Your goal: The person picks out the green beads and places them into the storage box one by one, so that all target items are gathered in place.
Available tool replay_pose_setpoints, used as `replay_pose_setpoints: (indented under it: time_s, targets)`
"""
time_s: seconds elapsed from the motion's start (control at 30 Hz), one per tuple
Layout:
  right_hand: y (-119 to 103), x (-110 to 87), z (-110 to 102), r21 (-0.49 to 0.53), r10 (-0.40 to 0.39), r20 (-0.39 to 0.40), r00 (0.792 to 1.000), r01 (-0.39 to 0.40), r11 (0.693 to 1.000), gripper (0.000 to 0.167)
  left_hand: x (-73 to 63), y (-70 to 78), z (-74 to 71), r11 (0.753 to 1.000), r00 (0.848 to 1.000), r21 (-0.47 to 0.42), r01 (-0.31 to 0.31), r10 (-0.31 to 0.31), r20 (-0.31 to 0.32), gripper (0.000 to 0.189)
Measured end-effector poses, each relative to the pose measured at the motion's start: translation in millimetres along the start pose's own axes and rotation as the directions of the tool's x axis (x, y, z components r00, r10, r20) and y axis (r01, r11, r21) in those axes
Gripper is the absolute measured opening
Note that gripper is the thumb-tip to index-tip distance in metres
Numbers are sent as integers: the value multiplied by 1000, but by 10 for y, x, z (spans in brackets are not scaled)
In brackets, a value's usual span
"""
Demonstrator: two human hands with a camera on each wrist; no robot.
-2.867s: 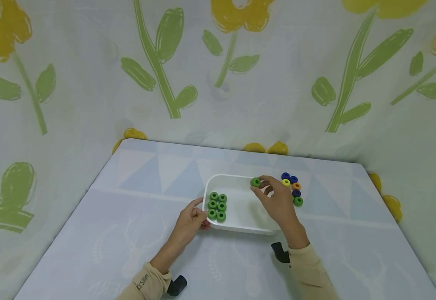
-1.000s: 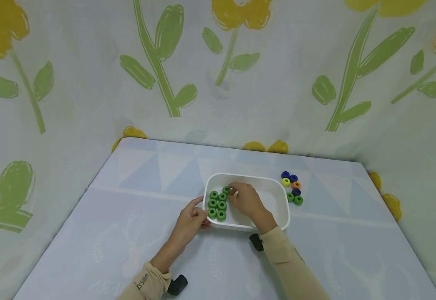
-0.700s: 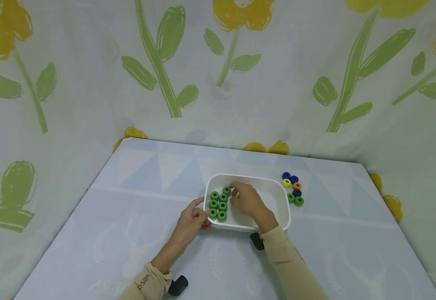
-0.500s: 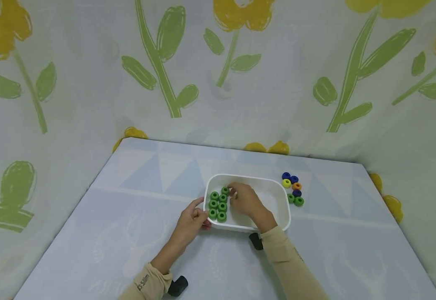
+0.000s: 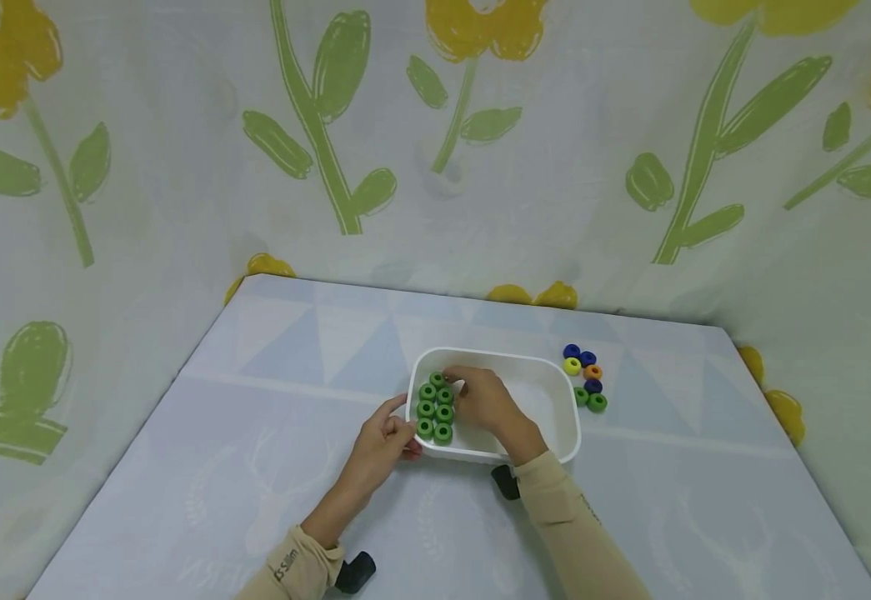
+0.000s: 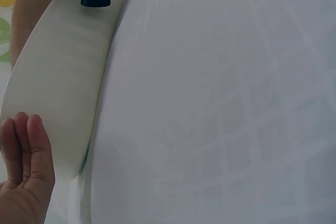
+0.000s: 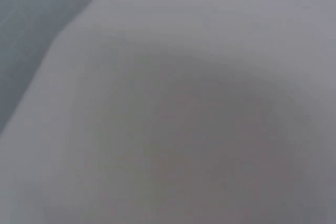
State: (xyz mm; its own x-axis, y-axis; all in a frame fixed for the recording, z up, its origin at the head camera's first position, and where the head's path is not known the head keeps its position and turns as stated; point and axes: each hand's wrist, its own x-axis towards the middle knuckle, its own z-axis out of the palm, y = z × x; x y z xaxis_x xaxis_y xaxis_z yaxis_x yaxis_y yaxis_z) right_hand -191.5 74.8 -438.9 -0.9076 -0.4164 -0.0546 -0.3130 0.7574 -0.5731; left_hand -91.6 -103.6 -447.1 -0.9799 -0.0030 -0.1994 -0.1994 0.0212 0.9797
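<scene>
A white rectangular tray (image 5: 533,362) holds several green ring-shaped beads (image 5: 444,412) in two columns at its left end. My left hand (image 5: 378,442) grips the tray's near left corner, thumb at the rim; in the left wrist view, its fingers (image 6: 39,150) lie along the outer wall. My right hand (image 5: 491,404) reaches into the tray, fingers bent, with the index fingertip at a green bead (image 5: 438,379) at the far end of the group. The hand hides its thumb. The right wrist view is blurred, with a pale surface filling most of it.
On the table beyond the tray's right side lie loose beads: blue ones (image 5: 572,351), a yellow one (image 5: 572,366), an orange one (image 5: 593,372) and two green ones (image 5: 597,402). A flower-printed cloth (image 5: 540,208) hangs behind the table.
My right hand has carried a green bead from over the tray's right part down to the group at the left, then shifted it slightly further left. The left hand stays at the corner.
</scene>
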Motion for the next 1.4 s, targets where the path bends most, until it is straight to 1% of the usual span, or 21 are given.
replay_pose_setpoints:
  time_s: [0.13, 0.23, 0.33, 0.43, 0.53, 0.6, 0.7, 0.77, 0.83, 0.93, 1.03, 1.1, 1.23, 1.4]
  targets:
    - [-7, -21, -23, 0, 25, 6, 1000, -25, 1000, 49, 0, -1, 7, 1000, 1000, 0, 4, -4, 3, 55]
    - [-17, -60, -69, 17, 30, -14, 999, -29, 999, 47, 1, -4, 11, 1000, 1000, 4, 7, -7, 1, 55]
    - [-9, -123, -137, 42, -8, -68, 998, 11, 999, 43, 4, -7, 14, 1000, 1000, 5, 4, -4, 2, 55]
    - [22, -213, -239, 61, -47, -133, 990, 56, 997, 40, 8, -4, 18, 1000, 1000, 3, -2, 2, 5, 55]
    - [89, -331, -376, 59, -42, -189, 981, 54, 997, 37, 11, 1, 23, 1000, 1000, 3, -6, 6, 6, 55]
    - [161, -421, -485, 67, -11, -228, 973, 27, 997, 34, 14, 4, 25, 1000, 1000, 7, -6, 6, 4, 55]
    - [322, -566, -647, 76, 27, -308, 951, -4, 997, 30, 18, 10, 28, 1000, 1000, 16, -3, 3, 0, 54]
    - [451, -662, -739, 86, 49, -371, 927, -18, 996, 27, 20, 14, 29, 1000, 1000, 25, -3, 3, -2, 54]
    - [592, -749, -802, 84, 80, -432, 898, -49, 995, 25, 21, 21, 29, 1000, 1000, 31, -4, 4, 0, 54]
    - [809, -856, -843, 83, 147, -493, 857, -122, 989, 23, 20, 29, 30, 999, 1000, 39, -6, 5, 8, 54]
    - [1007, -939, -840, 94, 232, -513, 827, -215, 972, 24, 19, 33, 33, 999, 1000, 41, -7, 7, 12, 55]
    - [1111, -982, -831, 112, 282, -507, 814, -262, 958, 26, 19, 29, 36, 999, 1000, 40, -7, 7, 9, 55]
    - [1263, -1037, -806, 140, 360, -481, 800, -335, 932, 29, 16, 13, 39, 999, 1000, 41, -1, 0, 9, 55]
    - [1393, -1021, -768, 151, 391, -460, 797, -364, 919, 34, 13, -3, 12, 998, 1000, 61, 13, -13, -4, 55]
